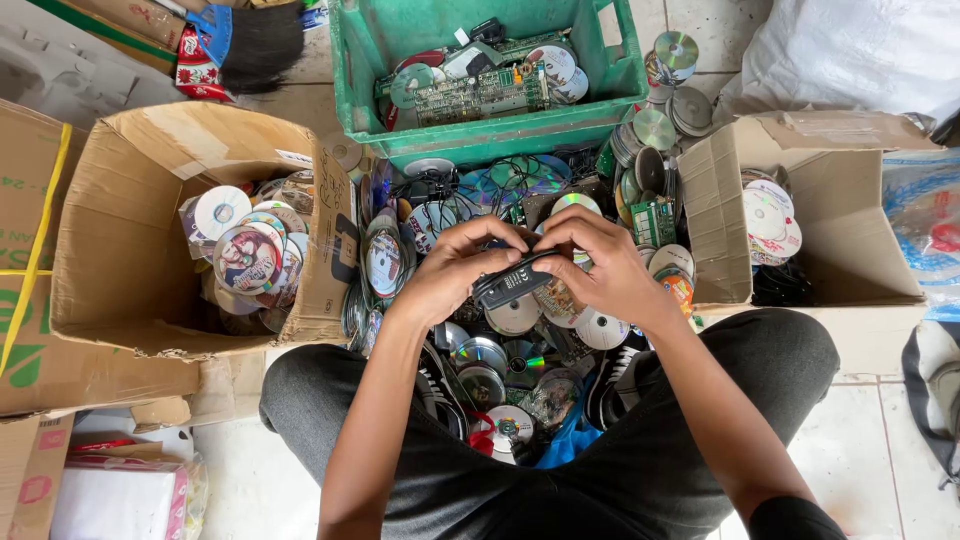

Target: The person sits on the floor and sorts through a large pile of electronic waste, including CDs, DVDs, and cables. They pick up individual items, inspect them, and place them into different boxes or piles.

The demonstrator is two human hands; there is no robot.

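My left hand [452,268] and my right hand [598,268] meet over a heap of loose discs [515,345] on the floor between my knees. Together they grip a small black adapter block [512,283] with a black cable running off it. The left hand's fingers curl over its top left end; the right hand's thumb and fingers pinch its right end. Both forearms reach up from the bottom of the view, above my dark trousers [640,460].
A cardboard box [120,230] with several discs stands at the left. A green plastic crate [360,70] holding circuit boards and discs sits at the top. A second cardboard box [850,210] is at the right, with disc stacks [665,120] beside it.
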